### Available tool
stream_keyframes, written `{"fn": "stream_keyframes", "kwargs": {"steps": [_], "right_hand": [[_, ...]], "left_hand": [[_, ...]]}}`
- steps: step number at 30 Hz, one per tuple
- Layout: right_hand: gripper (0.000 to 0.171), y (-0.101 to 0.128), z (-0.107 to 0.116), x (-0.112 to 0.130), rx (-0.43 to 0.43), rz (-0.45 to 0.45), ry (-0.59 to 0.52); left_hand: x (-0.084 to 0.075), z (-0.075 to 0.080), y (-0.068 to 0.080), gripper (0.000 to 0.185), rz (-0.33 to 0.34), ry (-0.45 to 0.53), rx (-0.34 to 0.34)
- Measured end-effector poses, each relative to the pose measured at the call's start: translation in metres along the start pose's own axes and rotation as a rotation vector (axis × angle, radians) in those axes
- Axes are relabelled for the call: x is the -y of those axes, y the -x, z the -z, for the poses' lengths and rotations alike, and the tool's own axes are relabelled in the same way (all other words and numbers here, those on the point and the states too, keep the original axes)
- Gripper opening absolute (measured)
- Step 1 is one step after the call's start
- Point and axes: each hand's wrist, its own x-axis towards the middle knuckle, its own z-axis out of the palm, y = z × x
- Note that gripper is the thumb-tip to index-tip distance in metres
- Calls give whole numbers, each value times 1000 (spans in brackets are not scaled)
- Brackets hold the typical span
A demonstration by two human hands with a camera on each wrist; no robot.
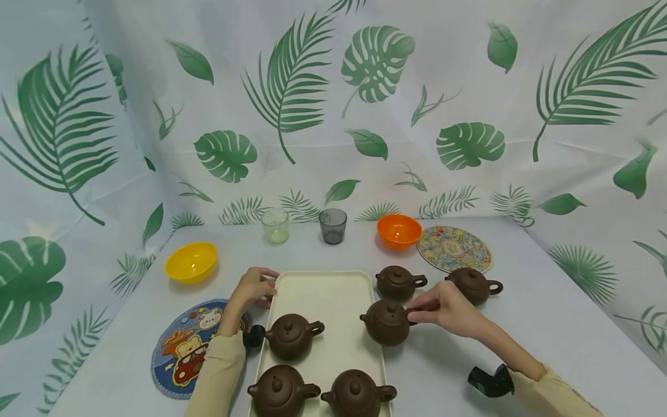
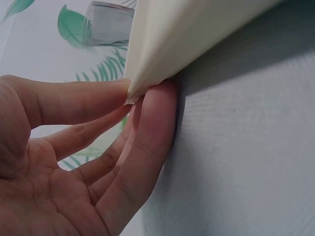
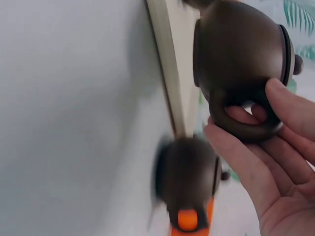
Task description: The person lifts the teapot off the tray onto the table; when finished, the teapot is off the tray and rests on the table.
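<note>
My right hand [image 1: 452,310] pinches the handle of a dark brown teapot [image 1: 387,324], which overlaps the right rim of the cream tray [image 1: 323,289]. In the right wrist view that teapot [image 3: 241,54] hangs higher than the tray's edge, thumb and fingers around its looped handle. At the tray's far left corner, my left hand [image 1: 253,289] pinches the rim between thumb and fingers, as the left wrist view of the tray [image 2: 162,44] shows. Three more brown teapots sit on the tray: one at mid-left [image 1: 289,339], two at the near end [image 1: 278,391] [image 1: 356,394].
Right of the tray stand two brown teapots [image 1: 396,282] [image 1: 471,285]. Behind are a patterned round mat [image 1: 453,249], an orange bowl [image 1: 399,233], a grey glass [image 1: 333,226] and a clear greenish glass [image 1: 275,226]. A yellow bowl [image 1: 191,263] and a blue cartoon mat [image 1: 179,347] lie left.
</note>
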Motion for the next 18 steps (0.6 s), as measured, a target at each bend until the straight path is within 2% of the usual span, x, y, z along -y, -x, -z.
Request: {"fn": "stream_keyframes", "kwargs": {"steps": [6,9,18], "right_hand": [[13,28,29,-10,30,-49,16],[11,44,41,-19,40,-46,36],[11,88,77,-49,2,-56,41]], "left_hand": [[1,0,-1,39,1,17,-1],[1,0,-2,40,-1,10,-4],[0,-1,0,39,-4,0,-8]]}}
